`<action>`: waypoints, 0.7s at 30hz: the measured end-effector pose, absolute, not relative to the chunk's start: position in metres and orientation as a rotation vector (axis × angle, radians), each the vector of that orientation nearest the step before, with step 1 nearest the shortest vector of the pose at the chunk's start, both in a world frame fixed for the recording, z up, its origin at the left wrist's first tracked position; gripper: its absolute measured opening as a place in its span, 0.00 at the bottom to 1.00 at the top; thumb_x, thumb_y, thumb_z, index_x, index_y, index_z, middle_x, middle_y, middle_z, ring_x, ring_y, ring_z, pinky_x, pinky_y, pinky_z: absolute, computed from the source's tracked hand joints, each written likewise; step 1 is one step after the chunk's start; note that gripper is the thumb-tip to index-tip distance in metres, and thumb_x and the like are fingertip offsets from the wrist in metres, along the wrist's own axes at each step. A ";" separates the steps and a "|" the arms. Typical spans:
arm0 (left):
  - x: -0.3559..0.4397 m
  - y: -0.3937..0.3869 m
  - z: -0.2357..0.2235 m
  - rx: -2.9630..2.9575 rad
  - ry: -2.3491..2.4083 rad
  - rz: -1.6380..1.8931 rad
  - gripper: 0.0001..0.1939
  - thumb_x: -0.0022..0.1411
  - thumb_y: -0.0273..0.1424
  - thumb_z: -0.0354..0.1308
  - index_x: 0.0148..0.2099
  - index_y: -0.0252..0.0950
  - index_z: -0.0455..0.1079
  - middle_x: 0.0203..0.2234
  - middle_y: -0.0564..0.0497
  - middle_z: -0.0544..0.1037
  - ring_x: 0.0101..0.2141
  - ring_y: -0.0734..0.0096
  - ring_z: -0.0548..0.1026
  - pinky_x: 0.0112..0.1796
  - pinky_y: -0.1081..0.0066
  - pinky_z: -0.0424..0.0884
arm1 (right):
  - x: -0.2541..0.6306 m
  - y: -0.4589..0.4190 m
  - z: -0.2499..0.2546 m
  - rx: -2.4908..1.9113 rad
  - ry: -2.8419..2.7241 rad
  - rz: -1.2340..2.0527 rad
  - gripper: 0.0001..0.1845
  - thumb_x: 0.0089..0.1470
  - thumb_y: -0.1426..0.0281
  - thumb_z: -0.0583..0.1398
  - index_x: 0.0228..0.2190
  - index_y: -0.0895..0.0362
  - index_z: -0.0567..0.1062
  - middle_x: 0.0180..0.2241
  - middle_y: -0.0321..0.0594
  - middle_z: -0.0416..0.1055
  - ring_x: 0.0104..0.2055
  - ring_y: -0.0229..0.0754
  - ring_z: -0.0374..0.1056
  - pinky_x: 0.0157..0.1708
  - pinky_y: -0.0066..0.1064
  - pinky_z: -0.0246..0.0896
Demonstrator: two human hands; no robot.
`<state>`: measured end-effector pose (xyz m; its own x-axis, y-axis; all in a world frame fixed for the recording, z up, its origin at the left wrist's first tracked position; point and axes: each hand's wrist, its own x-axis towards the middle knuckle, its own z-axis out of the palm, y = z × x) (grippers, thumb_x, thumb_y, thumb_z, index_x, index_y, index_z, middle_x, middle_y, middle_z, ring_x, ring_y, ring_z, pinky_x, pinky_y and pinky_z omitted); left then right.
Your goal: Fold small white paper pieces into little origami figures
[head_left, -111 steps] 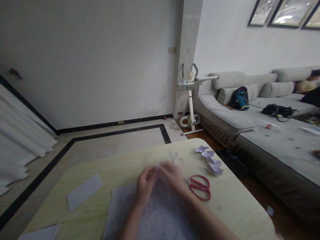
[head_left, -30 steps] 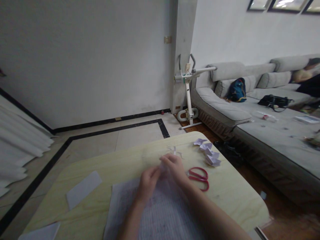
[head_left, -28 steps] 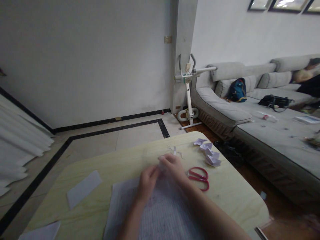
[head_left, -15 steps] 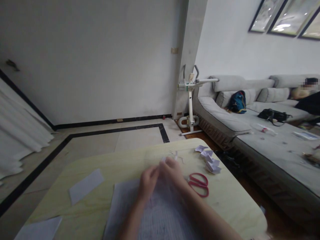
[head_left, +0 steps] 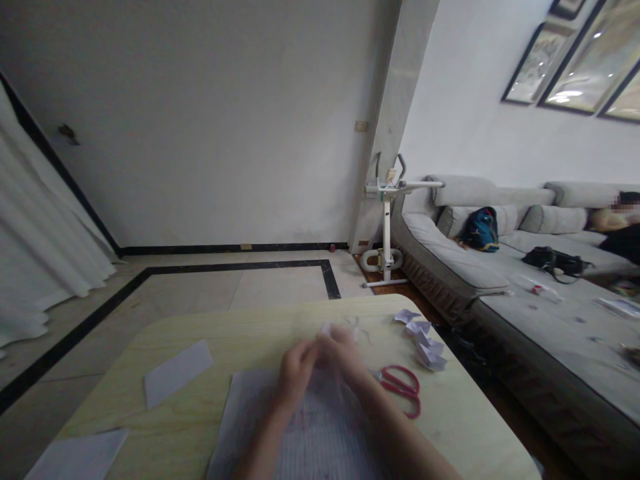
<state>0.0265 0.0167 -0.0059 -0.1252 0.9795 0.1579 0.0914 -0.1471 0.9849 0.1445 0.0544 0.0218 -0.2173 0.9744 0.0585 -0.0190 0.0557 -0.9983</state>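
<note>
My left hand (head_left: pixel 297 367) and my right hand (head_left: pixel 343 352) meet above the table, fingers pinched together on a small piece of white paper (head_left: pixel 326 328). Only a bit of it shows past the fingertips, and blur hides its shape. Under my forearms lies a large lined sheet (head_left: pixel 245 407). Red-handled scissors (head_left: pixel 401 385) rest beside my right wrist, blades partly hidden. Thin paper scraps (head_left: pixel 357 325) lie just beyond my right hand. Several folded white paper pieces (head_left: pixel 427 348) form a row near the table's right edge.
On the left of the wooden table (head_left: pixel 185 427) lie a white paper strip (head_left: pixel 179 373) and another white sheet (head_left: pixel 80 457). Beyond stand an exercise bike (head_left: pixel 386 233) and a grey sofa (head_left: pixel 450 260) with bags. A person (head_left: pixel 623 220) sits at the far right.
The view has tilted up a little, so the room and table sit lower in the picture. Both hands stay together on the small paper.
</note>
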 end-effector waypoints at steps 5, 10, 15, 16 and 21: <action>0.026 0.009 -0.004 1.352 1.319 1.333 0.16 0.60 0.41 0.56 0.29 0.33 0.73 0.21 0.52 0.75 0.26 0.67 0.73 0.28 0.74 0.67 | 0.148 0.053 0.015 -1.100 -1.289 1.302 0.13 0.47 0.61 0.59 0.20 0.58 0.72 0.17 0.31 0.63 0.20 0.36 0.59 0.21 0.25 0.53; 0.023 0.003 -0.001 1.363 1.324 1.291 0.16 0.61 0.41 0.55 0.30 0.34 0.74 0.21 0.51 0.76 0.26 0.67 0.74 0.28 0.73 0.68 | 0.151 0.054 0.014 -1.129 -1.263 1.269 0.12 0.45 0.63 0.61 0.19 0.59 0.75 0.17 0.32 0.64 0.22 0.36 0.59 0.22 0.25 0.52; 0.022 0.005 -0.001 1.324 1.350 1.311 0.15 0.60 0.41 0.56 0.36 0.34 0.76 0.26 0.50 0.79 0.28 0.65 0.77 0.30 0.72 0.71 | 0.151 0.052 0.017 -1.134 -1.253 1.223 0.11 0.45 0.65 0.60 0.20 0.58 0.77 0.18 0.34 0.67 0.24 0.38 0.62 0.24 0.26 0.55; 0.021 0.005 -0.002 1.313 1.351 1.317 0.15 0.60 0.41 0.56 0.36 0.34 0.76 0.26 0.50 0.80 0.29 0.64 0.77 0.31 0.72 0.71 | 0.152 0.051 0.017 -1.137 -1.254 1.216 0.11 0.45 0.65 0.59 0.20 0.58 0.77 0.18 0.33 0.66 0.24 0.38 0.61 0.24 0.26 0.54; 0.015 0.007 -0.002 1.228 1.379 1.370 0.14 0.58 0.40 0.58 0.34 0.34 0.74 0.24 0.49 0.81 0.28 0.64 0.79 0.31 0.71 0.73 | 0.155 0.048 0.022 -1.142 -1.274 1.175 0.13 0.46 0.65 0.61 0.15 0.58 0.72 0.15 0.30 0.60 0.21 0.35 0.56 0.22 0.26 0.50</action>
<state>0.0151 0.0074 -0.0019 -0.1906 0.9782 0.0826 0.0894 -0.0665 0.9938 0.1552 0.0485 0.0216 -0.0345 0.9966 0.0748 0.0056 0.0751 -0.9972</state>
